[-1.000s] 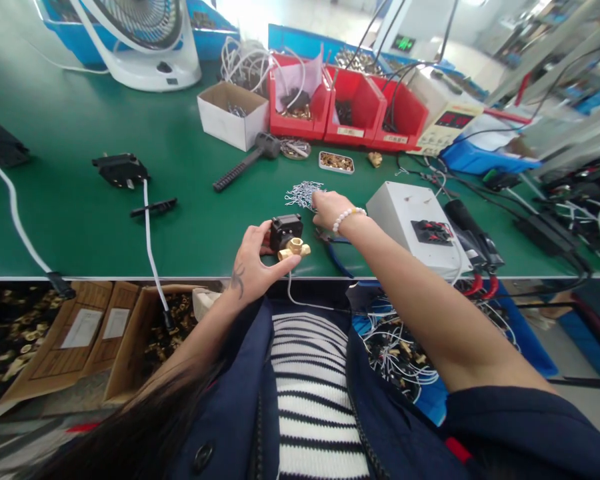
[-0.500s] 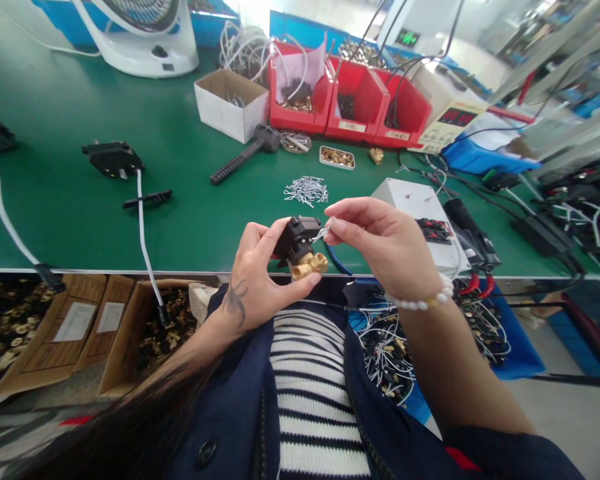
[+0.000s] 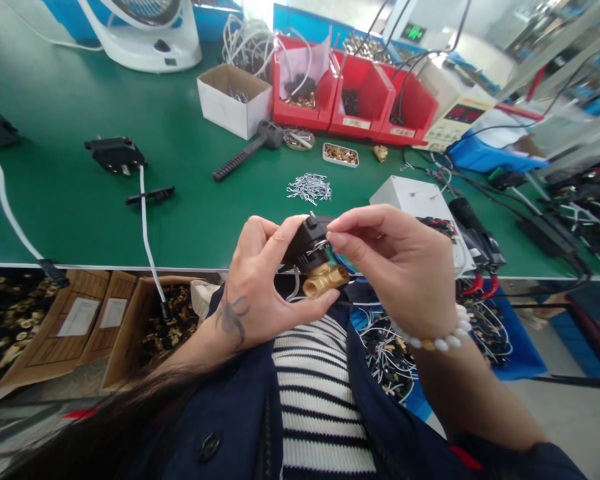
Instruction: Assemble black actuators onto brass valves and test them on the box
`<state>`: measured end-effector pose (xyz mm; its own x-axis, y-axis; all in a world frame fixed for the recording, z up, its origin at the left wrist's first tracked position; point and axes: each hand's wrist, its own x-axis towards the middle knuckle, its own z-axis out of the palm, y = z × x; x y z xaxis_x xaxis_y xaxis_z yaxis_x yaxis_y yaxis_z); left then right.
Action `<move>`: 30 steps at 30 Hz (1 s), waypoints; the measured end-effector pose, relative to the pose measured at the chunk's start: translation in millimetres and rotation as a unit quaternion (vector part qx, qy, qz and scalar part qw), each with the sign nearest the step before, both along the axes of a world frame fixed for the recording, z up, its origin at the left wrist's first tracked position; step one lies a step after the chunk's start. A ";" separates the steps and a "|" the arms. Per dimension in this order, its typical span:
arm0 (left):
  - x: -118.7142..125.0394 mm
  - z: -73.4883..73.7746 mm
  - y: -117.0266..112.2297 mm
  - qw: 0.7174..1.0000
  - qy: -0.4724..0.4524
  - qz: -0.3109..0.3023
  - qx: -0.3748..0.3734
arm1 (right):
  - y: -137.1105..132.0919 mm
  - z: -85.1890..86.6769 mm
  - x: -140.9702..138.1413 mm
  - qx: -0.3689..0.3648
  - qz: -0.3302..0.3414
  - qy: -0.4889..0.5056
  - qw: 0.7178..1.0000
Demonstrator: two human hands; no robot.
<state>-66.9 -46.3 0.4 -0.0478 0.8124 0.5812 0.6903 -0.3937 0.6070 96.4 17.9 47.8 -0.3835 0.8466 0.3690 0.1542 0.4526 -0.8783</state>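
Note:
My left hand (image 3: 265,283) is closed around a brass valve with a black housing (image 3: 325,280), its thumb under the brass body. Pinched between thumb and forefinger of my right hand (image 3: 395,260) is a small metal clip (image 3: 319,247), which lies against the neck just below the black housing. How far the clip sits on the neck I cannot tell. Beyond the hands, a loose pile of similar wire clips (image 3: 310,189) lies on the green bench (image 3: 195,220).
Behind the clips are a black mallet (image 3: 250,150), a small tray of brass parts (image 3: 341,155), a white carton (image 3: 234,107) and red bins (image 3: 363,100). A white box (image 3: 410,193) stands at right. Left lies a black plug-like part with cable (image 3: 115,157).
The valve has turned and come slightly right in my left hand. My right hand has brought the clip from beside the valve against its neck.

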 end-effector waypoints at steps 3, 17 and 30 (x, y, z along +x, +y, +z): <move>0.0 1.2 -0.4 1.000 0.005 0.004 0.004 | 0.2 0.0 0.1 -0.003 0.008 -0.010 1.000; -1.6 3.0 -0.4 1.000 0.024 -0.014 0.003 | 1.0 8.9 3.4 0.097 0.027 -0.091 0.991; -5.4 -40.2 26.6 0.998 -0.042 -0.027 -0.047 | 35.3 -59.7 19.9 0.048 -0.005 -0.127 0.991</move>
